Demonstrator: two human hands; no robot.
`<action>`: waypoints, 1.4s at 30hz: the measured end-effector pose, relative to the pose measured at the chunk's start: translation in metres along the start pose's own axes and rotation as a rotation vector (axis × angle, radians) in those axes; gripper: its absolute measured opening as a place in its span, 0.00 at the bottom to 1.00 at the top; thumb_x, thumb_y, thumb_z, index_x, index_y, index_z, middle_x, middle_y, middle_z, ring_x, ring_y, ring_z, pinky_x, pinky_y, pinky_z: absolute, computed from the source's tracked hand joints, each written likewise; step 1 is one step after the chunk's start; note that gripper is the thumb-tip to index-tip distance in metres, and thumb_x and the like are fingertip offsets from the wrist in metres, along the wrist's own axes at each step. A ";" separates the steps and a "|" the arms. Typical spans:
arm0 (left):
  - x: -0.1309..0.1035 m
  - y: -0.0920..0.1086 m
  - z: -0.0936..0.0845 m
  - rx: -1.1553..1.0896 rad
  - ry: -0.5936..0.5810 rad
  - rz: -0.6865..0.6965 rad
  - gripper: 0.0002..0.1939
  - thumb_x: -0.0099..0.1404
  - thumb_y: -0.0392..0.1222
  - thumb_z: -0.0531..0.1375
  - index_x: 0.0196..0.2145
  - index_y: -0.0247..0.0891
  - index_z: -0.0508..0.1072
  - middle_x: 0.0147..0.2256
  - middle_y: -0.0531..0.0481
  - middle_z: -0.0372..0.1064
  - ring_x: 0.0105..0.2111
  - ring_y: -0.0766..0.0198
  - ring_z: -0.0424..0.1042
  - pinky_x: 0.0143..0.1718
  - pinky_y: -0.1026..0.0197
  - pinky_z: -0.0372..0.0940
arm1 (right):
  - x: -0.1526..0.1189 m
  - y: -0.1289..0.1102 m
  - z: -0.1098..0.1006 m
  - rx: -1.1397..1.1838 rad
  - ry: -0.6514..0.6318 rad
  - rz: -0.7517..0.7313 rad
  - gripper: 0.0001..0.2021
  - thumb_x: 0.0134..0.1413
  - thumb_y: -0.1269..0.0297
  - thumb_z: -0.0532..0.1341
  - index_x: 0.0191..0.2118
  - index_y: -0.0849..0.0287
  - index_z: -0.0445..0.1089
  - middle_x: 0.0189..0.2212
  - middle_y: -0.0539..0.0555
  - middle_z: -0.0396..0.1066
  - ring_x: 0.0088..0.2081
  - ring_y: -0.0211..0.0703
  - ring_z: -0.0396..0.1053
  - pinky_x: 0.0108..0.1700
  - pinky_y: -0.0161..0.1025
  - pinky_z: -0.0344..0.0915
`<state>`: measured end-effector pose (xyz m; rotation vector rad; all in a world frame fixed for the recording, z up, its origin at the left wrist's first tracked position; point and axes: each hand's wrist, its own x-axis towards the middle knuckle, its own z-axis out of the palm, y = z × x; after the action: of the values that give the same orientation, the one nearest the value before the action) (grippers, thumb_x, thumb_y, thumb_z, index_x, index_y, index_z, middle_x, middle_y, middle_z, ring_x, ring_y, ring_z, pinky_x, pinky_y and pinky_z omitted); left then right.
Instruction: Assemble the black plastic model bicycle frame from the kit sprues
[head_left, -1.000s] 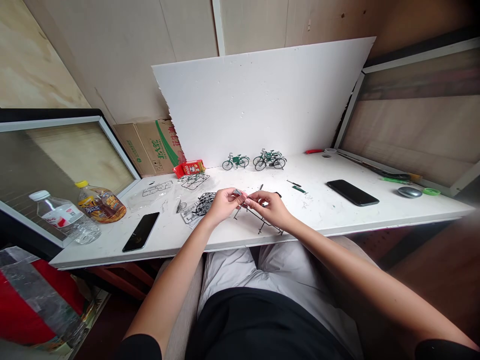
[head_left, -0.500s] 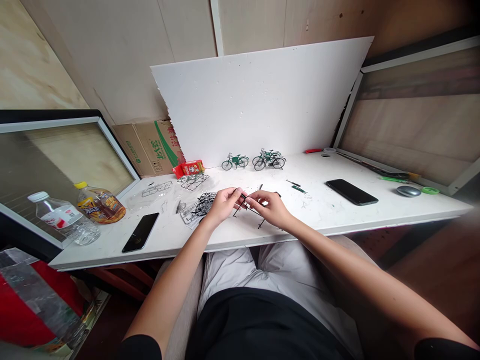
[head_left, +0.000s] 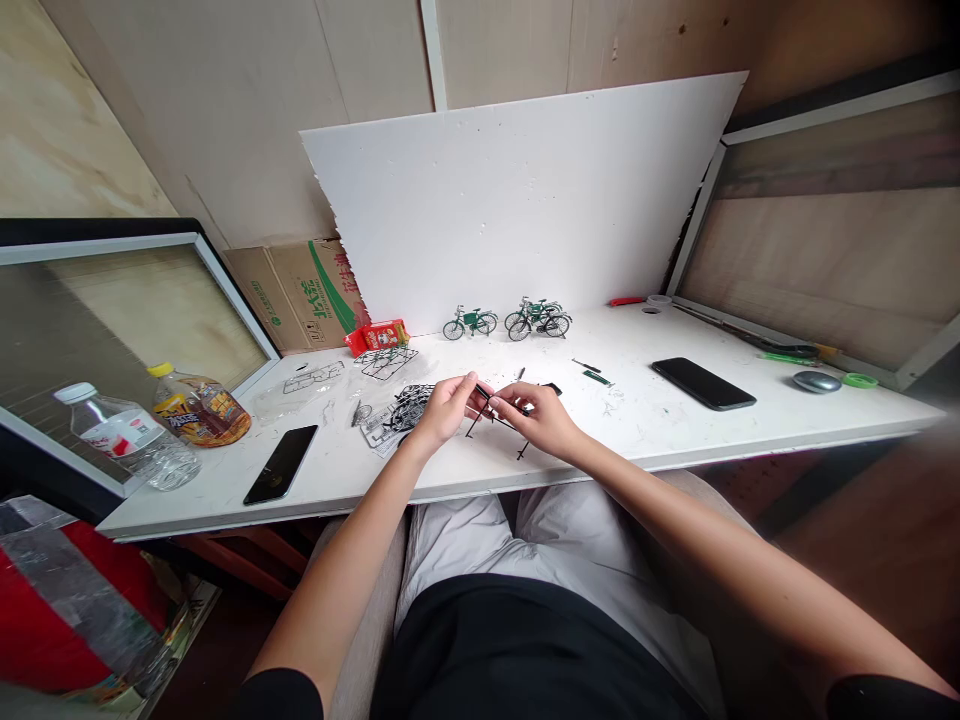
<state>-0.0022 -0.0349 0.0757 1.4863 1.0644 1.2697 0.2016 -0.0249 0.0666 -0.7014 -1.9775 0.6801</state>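
A thin black model bicycle frame (head_left: 507,424) is held over the front of the white table (head_left: 630,430). My left hand (head_left: 451,408) pinches it at its upper left part, fingers closed. From the other side my right hand (head_left: 541,416) grips the same frame, thumb and fingertips close to the left ones. The fingers partly hide where the parts meet. Left of my hands lies a heap of black plastic parts (head_left: 411,408) on a printed sheet. Beyond my right hand are small green pieces (head_left: 597,377).
Assembled model bicycles (head_left: 470,322) stand at the back before a white foam board (head_left: 525,200). A phone (head_left: 281,465) and bottles (head_left: 201,412) are on the left. Another phone (head_left: 703,384) and a grey mouse (head_left: 817,381) lie right. A red packet (head_left: 379,337) sits back left.
Both hands stay almost in place. The fingers of my left hand have shifted slightly, and more of the black piece between the fingertips shows.
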 end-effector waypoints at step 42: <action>0.001 -0.012 0.004 0.223 -0.009 0.073 0.26 0.73 0.61 0.58 0.37 0.34 0.82 0.26 0.52 0.69 0.27 0.64 0.69 0.32 0.62 0.63 | -0.007 0.002 0.017 0.049 -0.139 0.012 0.21 0.70 0.47 0.62 0.32 0.60 0.77 0.27 0.51 0.75 0.28 0.38 0.67 0.34 0.37 0.63</action>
<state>0.0008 -0.0315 0.0636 1.7099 1.1865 1.2240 0.1899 -0.0319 0.0538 -0.6526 -2.0773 0.8007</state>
